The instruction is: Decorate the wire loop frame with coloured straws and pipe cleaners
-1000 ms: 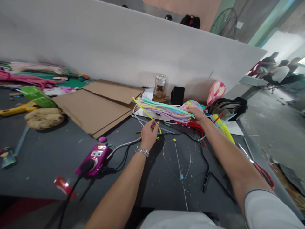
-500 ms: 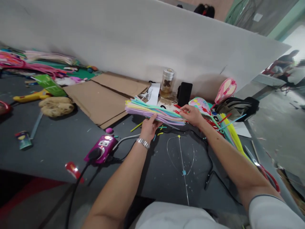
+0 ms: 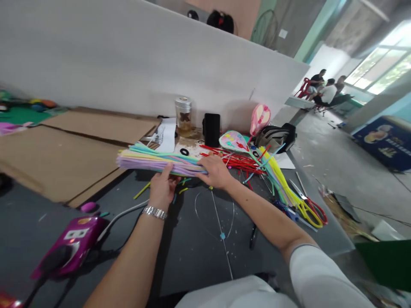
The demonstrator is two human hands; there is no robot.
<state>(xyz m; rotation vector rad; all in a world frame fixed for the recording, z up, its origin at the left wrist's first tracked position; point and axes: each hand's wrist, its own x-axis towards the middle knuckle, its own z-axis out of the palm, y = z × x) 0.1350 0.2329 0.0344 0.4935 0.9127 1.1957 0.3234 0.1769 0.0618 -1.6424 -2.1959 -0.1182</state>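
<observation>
A thick bundle of pastel pipe cleaners, lilac, yellow and mint, lies level between my hands. My left hand is closed around its underside near the middle, thumb on the front. At the bundle's right end, my right hand wraps over the top with its thumb in front. Just behind and to the right of that hand lie red pipe cleaners. Below the hands, a thin wire frame with a loop and a blue joint rests on the dark table.
Cardboard sheets and a purple power strip are on the left. Behind stand a glass jar and a black phone. To the right are racket-shaped decorations, yellow pipe cleaners, scissors and a bag. People sit far off.
The view has swung right, bringing more of the room into sight. My right hand has gone from its fingertips near the red pipe cleaners to wrapping the bundle's right end. My left hand keeps its hold.
</observation>
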